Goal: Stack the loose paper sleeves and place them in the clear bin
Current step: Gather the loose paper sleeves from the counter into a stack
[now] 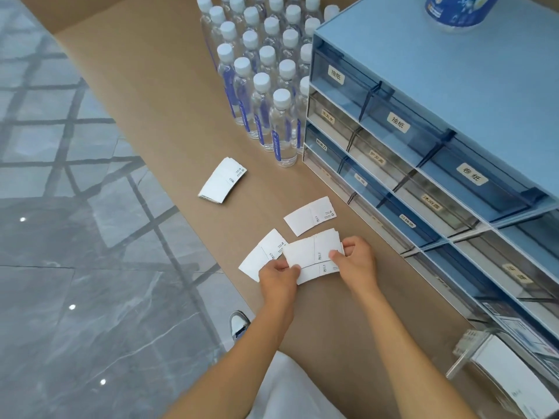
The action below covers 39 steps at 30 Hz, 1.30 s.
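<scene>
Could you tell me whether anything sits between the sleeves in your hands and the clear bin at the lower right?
Nothing visible does. The bunch of white paper sleeves, held by the left hand and right hand, is separated from the clear plastic bin only by bare brown countertop. The blue drawer cabinet stands beside that path.

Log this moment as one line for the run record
phase: gathering sleeves | both hands: left hand and right hand hold sleeve stack | loose: single sleeve, small pile | clear bin: not reached
</scene>
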Tool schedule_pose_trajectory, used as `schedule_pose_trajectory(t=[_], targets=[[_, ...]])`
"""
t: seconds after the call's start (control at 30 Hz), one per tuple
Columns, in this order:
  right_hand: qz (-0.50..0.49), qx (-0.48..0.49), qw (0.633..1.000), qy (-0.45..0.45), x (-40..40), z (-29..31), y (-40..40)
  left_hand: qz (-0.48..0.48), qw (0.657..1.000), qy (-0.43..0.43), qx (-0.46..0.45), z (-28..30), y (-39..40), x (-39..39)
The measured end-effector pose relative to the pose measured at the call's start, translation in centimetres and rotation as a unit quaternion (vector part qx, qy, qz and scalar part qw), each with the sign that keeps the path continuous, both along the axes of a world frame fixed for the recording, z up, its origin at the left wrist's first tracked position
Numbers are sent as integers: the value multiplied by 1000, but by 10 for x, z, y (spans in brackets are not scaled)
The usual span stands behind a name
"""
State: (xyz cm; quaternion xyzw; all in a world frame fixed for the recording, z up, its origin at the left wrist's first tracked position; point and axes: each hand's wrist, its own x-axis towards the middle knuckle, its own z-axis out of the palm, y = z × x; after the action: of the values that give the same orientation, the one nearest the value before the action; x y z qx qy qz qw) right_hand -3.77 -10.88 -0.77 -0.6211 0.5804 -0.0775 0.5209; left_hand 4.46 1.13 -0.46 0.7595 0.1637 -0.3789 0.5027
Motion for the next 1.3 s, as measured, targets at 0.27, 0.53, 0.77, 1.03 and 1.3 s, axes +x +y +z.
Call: schedule_pose_trajectory(t=[0.27, 0.53, 0.77, 1.03, 1.3], targets=[[126, -11, 992, 3, 64, 5, 28, 70, 996, -29, 36, 7, 42, 36], [248, -93, 959, 99, 111, -2, 45, 114, 990, -39, 72, 2, 61, 58], [291, -119, 936, 160, 129, -8, 49, 128, 985, -50, 104, 0, 60, 67], [296, -115, 936, 150, 137, -8, 50, 138, 982, -43, 123, -5, 60, 71], [252, -84, 958, 106, 125, -8, 45, 91, 989, -68, 99, -9, 62, 70]])
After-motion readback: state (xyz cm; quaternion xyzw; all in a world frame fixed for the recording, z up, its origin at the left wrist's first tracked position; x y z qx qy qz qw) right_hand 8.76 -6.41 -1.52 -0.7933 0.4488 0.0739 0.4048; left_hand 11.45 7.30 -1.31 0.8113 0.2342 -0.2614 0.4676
